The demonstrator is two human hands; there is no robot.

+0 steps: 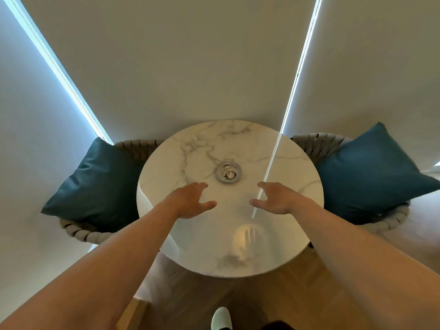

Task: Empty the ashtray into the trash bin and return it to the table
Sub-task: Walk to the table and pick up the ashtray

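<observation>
- Nearest: a pale shoe (222,319) on the wood floor (190,303), at the near edge of a round marble desk (273,246).
- Both forearms reach out over the desk. Left hand (190,201) spread wide, holding nothing; right hand (271,198) likewise spread, holding nothing.
- Ashtray (228,172): small round metal dish, upright on the desk, dark ash in its centre. It lies just beyond the hands, between them, apart from both. Round, so no long axis to line up with.
- Judgement: left fingertips look slightly nearer the rim; either hand could take it with a short forward reach. Pick-up not yet done.
- Farther: a blue cushion (95,182) on each side chair; blinds (178,67) behind.
- Trash bin not in view.
</observation>
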